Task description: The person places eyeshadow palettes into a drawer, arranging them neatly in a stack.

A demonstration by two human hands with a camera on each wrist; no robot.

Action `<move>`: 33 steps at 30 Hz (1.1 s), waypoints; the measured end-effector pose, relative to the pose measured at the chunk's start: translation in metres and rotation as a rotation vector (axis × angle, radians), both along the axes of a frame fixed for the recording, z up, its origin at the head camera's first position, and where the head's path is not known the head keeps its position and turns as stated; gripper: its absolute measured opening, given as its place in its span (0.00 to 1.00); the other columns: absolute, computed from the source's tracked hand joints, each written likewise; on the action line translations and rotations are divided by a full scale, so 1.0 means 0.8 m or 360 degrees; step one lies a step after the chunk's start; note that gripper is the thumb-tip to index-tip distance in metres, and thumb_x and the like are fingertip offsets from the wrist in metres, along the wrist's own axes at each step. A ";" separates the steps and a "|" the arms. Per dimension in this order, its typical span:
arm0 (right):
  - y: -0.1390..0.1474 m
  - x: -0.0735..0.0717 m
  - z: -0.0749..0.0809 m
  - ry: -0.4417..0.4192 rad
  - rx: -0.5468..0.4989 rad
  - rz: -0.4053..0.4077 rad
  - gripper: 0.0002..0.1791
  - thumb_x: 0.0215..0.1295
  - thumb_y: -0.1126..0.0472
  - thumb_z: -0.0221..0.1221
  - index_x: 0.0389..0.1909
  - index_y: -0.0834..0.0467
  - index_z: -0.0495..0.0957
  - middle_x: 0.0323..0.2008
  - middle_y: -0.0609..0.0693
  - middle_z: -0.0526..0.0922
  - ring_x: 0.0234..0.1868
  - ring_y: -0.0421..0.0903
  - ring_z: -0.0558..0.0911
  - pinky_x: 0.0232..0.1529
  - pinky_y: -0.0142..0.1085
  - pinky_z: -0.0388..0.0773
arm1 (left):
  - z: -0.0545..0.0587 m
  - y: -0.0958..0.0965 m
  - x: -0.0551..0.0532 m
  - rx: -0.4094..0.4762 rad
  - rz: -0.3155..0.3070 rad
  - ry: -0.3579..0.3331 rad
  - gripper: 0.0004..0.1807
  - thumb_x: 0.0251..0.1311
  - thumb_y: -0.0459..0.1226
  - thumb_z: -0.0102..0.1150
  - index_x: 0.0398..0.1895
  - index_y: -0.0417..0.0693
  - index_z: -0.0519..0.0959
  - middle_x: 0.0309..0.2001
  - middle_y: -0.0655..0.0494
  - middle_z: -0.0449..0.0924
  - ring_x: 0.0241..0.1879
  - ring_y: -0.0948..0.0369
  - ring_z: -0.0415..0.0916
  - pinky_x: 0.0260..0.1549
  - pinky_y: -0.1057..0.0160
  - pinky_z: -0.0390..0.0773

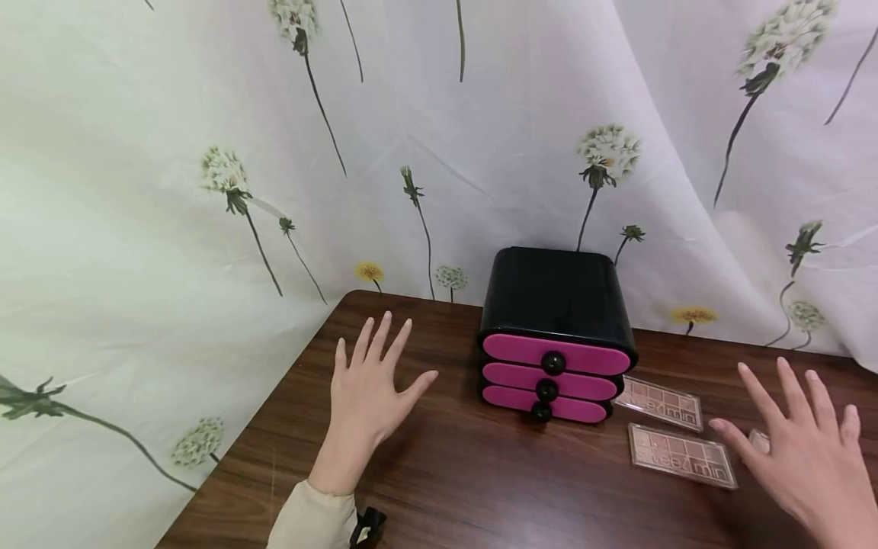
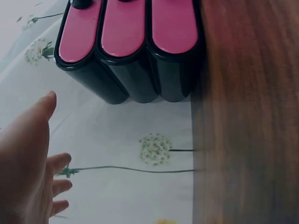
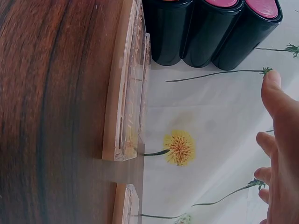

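The left hand (image 1: 370, 396) is held out with its back turned toward the head camera, its fingers straightened and fanned and its thumb stretched inward; its wrist (image 1: 338, 469) is left bare above a pale sleeve (image 1: 312, 520). The right hand (image 1: 802, 450) is held well apart from it in a similar pose, with the fingers spread and the thumb pointed toward the left hand.
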State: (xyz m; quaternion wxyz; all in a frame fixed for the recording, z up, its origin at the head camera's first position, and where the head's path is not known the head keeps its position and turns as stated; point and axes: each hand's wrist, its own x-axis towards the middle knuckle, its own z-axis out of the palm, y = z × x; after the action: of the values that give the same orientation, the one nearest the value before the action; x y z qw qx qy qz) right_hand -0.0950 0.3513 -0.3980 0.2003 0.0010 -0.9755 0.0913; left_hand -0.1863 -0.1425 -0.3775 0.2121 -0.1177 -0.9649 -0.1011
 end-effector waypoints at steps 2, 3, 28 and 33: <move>0.000 -0.001 0.000 0.0013 -0.0003 0.0008 0.48 0.68 0.36 0.55 0.80 0.43 0.41 0.78 0.62 0.37 0.76 0.63 0.31 0.66 0.66 0.21 | 0.003 0.004 -0.006 0.0014 -0.0025 -0.0012 0.45 0.61 0.73 0.41 0.79 0.67 0.54 0.79 0.57 0.47 0.77 0.54 0.39 0.71 0.40 0.38; 0.001 -0.002 0.000 0.0020 -0.0003 0.0013 0.48 0.68 0.36 0.55 0.80 0.43 0.42 0.78 0.63 0.38 0.76 0.63 0.31 0.66 0.66 0.22 | 0.004 0.007 -0.009 0.0022 -0.0041 -0.0014 0.45 0.61 0.73 0.40 0.79 0.67 0.53 0.79 0.57 0.47 0.77 0.54 0.39 0.71 0.40 0.38; -0.004 -0.006 0.012 0.0210 -0.0057 0.0166 0.43 0.67 0.41 0.59 0.79 0.47 0.53 0.77 0.60 0.49 0.77 0.59 0.43 0.72 0.60 0.35 | 0.021 0.079 -0.062 0.0859 -0.0587 -0.0236 0.30 0.67 0.64 0.48 0.71 0.76 0.66 0.72 0.61 0.64 0.71 0.57 0.59 0.62 0.37 0.62; -0.006 -0.003 0.018 0.0251 -0.0071 0.0196 0.42 0.67 0.43 0.60 0.78 0.48 0.56 0.77 0.57 0.52 0.77 0.57 0.49 0.73 0.56 0.39 | 0.020 0.086 -0.065 0.0914 -0.0578 -0.0345 0.29 0.66 0.63 0.49 0.70 0.76 0.69 0.71 0.64 0.65 0.71 0.58 0.60 0.63 0.37 0.61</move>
State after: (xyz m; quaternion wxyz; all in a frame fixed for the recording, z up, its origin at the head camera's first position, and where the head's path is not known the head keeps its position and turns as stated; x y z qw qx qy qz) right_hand -0.0971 0.3463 -0.3835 0.2705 0.0637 -0.9525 0.1248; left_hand -0.2381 -0.0733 -0.3613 0.1115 -0.2114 -0.8773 -0.4162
